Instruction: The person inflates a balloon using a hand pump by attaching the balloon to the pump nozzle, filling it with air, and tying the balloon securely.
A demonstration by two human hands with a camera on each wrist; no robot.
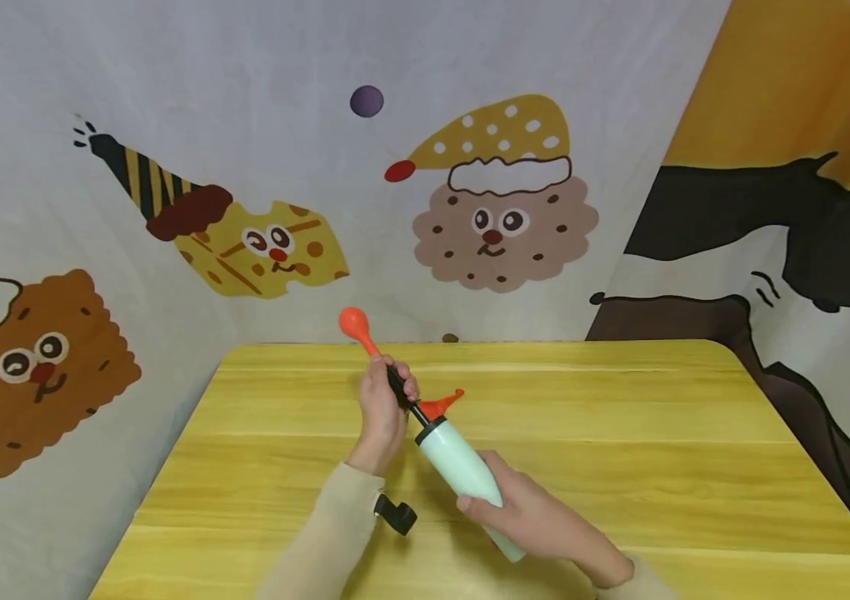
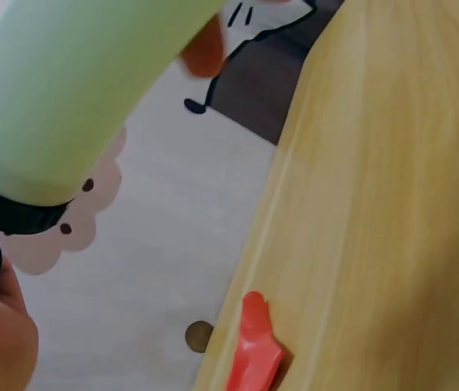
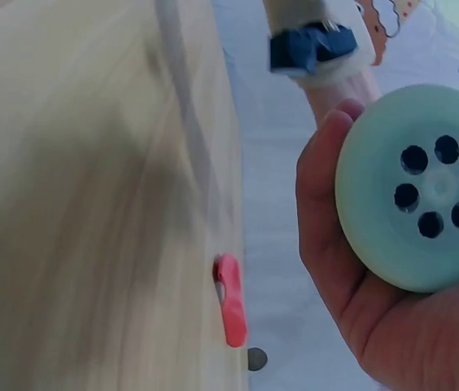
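A mint-green balloon pump is held tilted over the table between both hands. My left hand grips its black nozzle end, with a small, slightly swollen orange balloon sticking out beyond the fingers, its neck at the hand. A short black rod shows between that hand and the barrel. My right hand wraps round the lower barrel. In the right wrist view the pump's round end with several dark holes faces the camera, fingers curled round its side. The left wrist view has the barrel close up.
A limp red-orange balloon lies on the wood-grain table, beyond the pump. A black wrist camera sits on my left sleeve. Behind the table hangs a pale cloth printed with cartoon biscuits.
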